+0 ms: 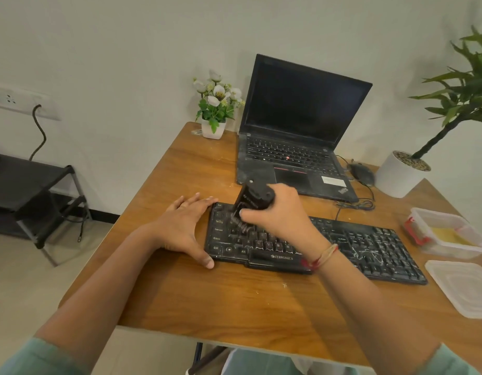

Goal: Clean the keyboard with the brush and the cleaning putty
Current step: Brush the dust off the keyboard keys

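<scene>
A black dusty keyboard (369, 247) lies across the wooden table (234, 299). My right hand (277, 212) grips a black brush (252, 201), whose bristles press on the keys at the keyboard's left end. My left hand (185, 226) lies flat with fingers spread against the keyboard's left edge, the thumb at its front corner. Yellow cleaning putty (448, 235) sits in an open clear container (434, 216) at the right of the table. White dust streaks mark the keys on the right half.
An open black laptop (296, 136) stands behind the keyboard, with a mouse (361, 171) and cable beside it. A small flower pot (214, 125) sits back left, a large potted plant (402, 177) back right. The container lid (467, 286) lies front right. A dark rack (31, 190) stands left.
</scene>
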Tool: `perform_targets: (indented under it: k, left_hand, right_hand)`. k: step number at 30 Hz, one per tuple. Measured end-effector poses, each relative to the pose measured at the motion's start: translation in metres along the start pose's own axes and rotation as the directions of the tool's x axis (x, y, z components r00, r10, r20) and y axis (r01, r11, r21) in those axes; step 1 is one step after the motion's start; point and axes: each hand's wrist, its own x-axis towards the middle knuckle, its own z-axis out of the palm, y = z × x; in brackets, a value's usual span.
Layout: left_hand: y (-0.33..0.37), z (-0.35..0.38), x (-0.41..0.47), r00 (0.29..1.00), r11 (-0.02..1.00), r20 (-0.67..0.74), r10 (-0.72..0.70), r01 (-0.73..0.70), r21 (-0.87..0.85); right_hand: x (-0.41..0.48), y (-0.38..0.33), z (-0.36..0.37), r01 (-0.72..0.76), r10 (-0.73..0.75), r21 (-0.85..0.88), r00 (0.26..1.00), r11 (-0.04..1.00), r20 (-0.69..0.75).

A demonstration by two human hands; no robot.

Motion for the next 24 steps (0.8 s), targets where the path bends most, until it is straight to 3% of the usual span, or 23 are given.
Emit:
perform_targets:
  k: [2, 4, 8, 13, 16, 19, 24]
  left_hand:
    - [0.001, 0.000, 0.000, 1.000, 1.000, -0.002, -0.004, 0.004, -0.005]
    - [0.000, 0.000, 0.001, 1.000, 1.000, -0.002, 0.001, -0.001, 0.011]
    - [0.000, 0.002, 0.002, 1.000, 1.000, 0.003, 0.018, -0.018, 0.006]
    - [0.001, -0.001, 0.000, 1.000, 1.000, 0.003, 0.007, -0.007, 0.013]
    - [0.001, 0.000, 0.001, 1.000, 1.000, 0.008, 0.018, -0.018, 0.003]
    - [0.002, 0.000, 0.001, 1.000, 1.000, 0.010, 0.018, -0.017, -0.012]
    - [0.001, -0.001, -0.001, 1.000, 1.000, 0.010, 0.003, -0.003, -0.008]
  right_hand:
    - [0.003, -0.001, 0.004, -0.008, 0.006, -0.048, 0.999, 0.999, -0.035]
    - [-0.006, -0.006, 0.019, 0.010, -0.009, -0.058, 1.000, 0.998, 0.017]
    - [-0.021, -0.013, 0.035, 0.097, -0.108, 0.086, 0.984, 0.992, 0.140]
    - [-0.011, -0.010, 0.026, 0.104, -0.106, -0.035, 0.993, 0.994, -0.048]
    - [-0.023, -0.009, 0.036, 0.140, -0.140, -0.005, 0.990, 0.990, 0.006]
    - [-0.031, -0.010, 0.037, 0.102, -0.114, 0.109, 0.987, 0.989, 0.117]
    - [-0.021, 0.005, 0.025, -0.045, 0.060, 0.194, 0.996, 0.980, -0.072]
